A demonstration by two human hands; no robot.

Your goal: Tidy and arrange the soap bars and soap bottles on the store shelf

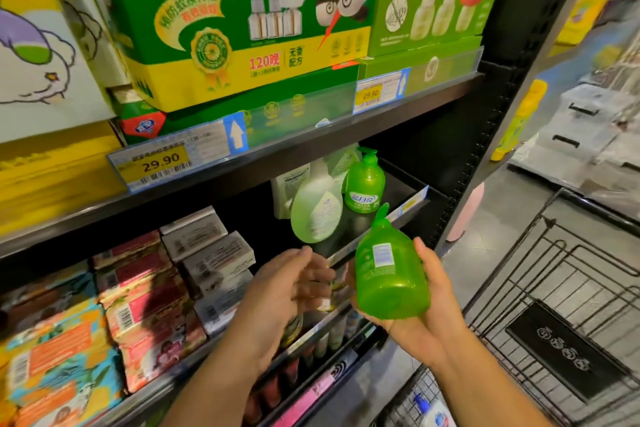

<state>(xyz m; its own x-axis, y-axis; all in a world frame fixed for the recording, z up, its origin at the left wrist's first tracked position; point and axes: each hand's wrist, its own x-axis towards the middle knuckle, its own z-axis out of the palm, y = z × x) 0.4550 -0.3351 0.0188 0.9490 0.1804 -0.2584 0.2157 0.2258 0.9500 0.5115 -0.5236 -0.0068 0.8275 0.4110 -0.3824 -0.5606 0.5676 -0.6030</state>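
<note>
Task looks partway done, judging by the shelf. The black metal middle shelf [398, 191] carries one bright green translucent pump bottle with a blue-white label [364, 184], upright at the far right, label facing out. Just left of it a pale green pump bottle [317, 208] leans tilted, back label out, against or right beside a white bottle [284, 191] behind it; can't tell which. Those two look unsorted. Further left on the same shelf, white-grey boxed soap bars [214, 250] are stacked but skewed, and the pink-red wrapped soap packs [145, 288] look uneven too. Likely left: shelve the held bottle, stand up the leaning one, square the bars

Right grip [438, 295] grasps a second bright green translucent pump bottle [388, 274], fingers curled round its right side, palm under its base. That bottle is tilted, pump head pointing up and away toward the shelf, back label to camera. It is in the air near the shelf's front edge, near-right of the upright green one, not yet set down. Left grip [287, 284] is released, fingers relaxed, holding nothing, just left of the held bottle and apart from it. A black wire trolley [571, 288] stands at right
</note>
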